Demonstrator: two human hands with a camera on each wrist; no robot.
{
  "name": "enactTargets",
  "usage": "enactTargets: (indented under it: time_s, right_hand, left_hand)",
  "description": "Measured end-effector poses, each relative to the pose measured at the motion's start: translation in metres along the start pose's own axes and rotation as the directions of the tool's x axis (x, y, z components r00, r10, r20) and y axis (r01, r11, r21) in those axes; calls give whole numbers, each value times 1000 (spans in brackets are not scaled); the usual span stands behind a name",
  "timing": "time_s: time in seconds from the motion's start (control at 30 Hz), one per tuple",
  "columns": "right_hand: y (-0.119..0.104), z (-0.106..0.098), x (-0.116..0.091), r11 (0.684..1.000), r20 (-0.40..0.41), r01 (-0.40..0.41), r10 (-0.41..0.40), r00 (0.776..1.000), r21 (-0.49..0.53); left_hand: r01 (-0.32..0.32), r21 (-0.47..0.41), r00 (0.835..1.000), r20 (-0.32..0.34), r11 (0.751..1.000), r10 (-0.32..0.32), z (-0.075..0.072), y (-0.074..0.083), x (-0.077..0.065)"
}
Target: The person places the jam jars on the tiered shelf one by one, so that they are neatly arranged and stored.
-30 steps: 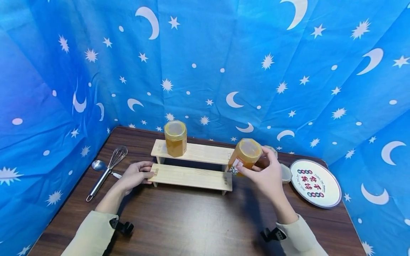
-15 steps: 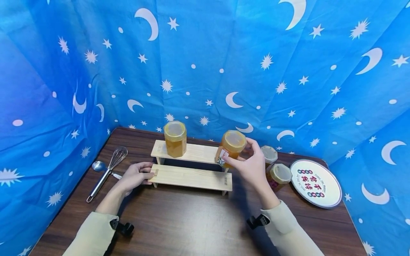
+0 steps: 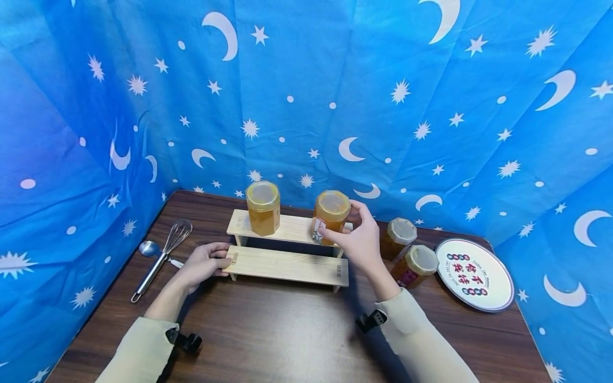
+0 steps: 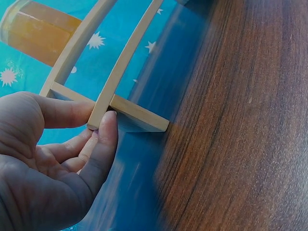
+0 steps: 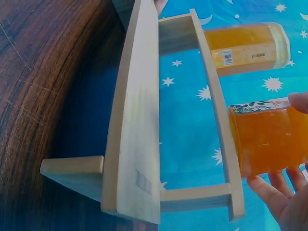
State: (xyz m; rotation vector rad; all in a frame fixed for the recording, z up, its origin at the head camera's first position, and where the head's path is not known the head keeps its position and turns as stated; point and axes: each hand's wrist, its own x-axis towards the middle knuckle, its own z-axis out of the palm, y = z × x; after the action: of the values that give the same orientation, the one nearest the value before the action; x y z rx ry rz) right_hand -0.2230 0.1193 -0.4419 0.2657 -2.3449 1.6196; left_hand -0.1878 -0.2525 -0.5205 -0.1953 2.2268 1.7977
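My left hand pinches the left end of the lower board of a two-tier wooden rack; the left wrist view shows thumb and fingers on that board's corner. With my right hand I grip an amber honey jar by its side, upright at the right part of the upper board. In the right wrist view this jar has its base at the board; whether it bears its full weight there I cannot tell. A second honey jar stands on the upper board's left part.
Two more lidded jars, a rear jar and a front jar, stand right of the rack. Beyond them lies a white plate with red lettering. A whisk and a spoon lie at the left. Blue cloth hangs behind.
My right hand has carried the honey jar leftward from beside the rack to the upper board, and the jar has gone from tilted to upright. My left hand has stayed on the rack.
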Motion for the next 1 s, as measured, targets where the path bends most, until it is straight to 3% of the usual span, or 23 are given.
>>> enactTargets:
  time_s: [0.5,0.73,1.0]
  right_hand:
    - [-2,6,1,1000,8,-13,12,1000,28]
    - [-5,-4,1,995,10,64,-65,998,78]
    - [-12,-20,-6,993,-4,74,-74,997,92]
  left_hand:
    - [3,-7,1000,-1,1000,-3,0,-1,1]
    - [11,-8,1000,0,1000,-11,1,1,0]
    - [21,-7,1000,0,1000,-21,-1,1,0]
